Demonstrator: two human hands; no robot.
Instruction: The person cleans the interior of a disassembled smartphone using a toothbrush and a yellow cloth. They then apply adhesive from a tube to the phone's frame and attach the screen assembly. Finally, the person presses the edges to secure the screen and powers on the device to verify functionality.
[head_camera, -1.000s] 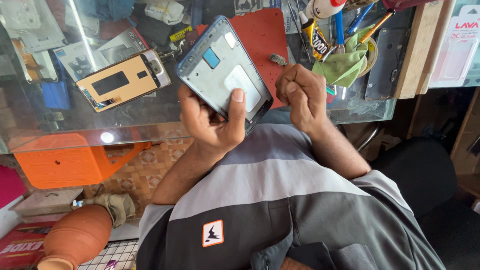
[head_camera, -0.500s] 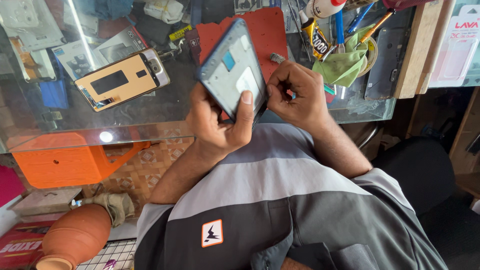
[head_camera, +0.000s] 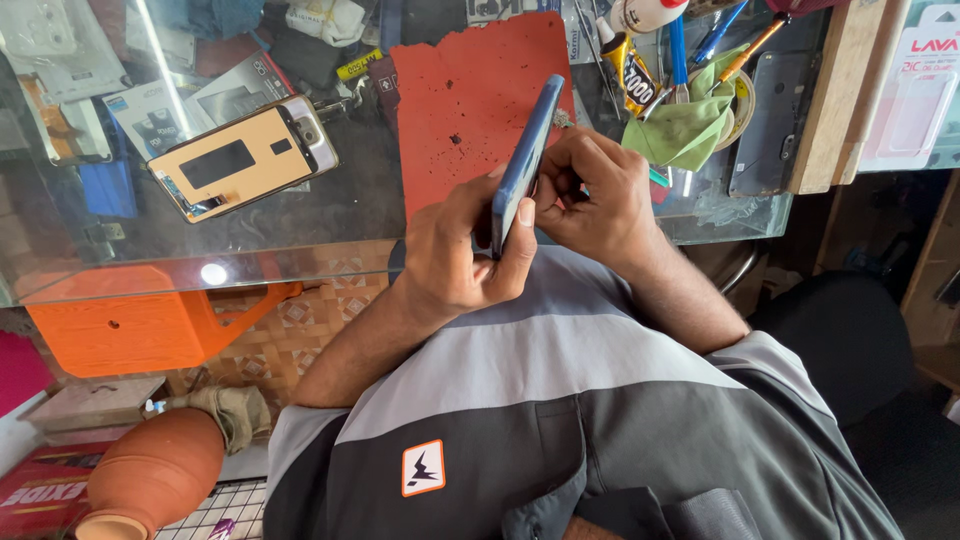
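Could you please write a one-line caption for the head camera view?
Left hand holds a blue phone frame edge-on over a red mat while the right hand works at its edge.

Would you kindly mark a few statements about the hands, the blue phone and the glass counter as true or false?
1. The left hand grips the blue slab-shaped phone body. True.
2. The phone lies flat on the red rubber mat. False: it is held edge-on above the mat.
3. The right hand touches the phone's side. True.
4. A tan rectangular phone panel lies on the glass counter, left of the mat. True.
5. The green cloth covers the left hand. False: it lies on the counter beyond the right hand.
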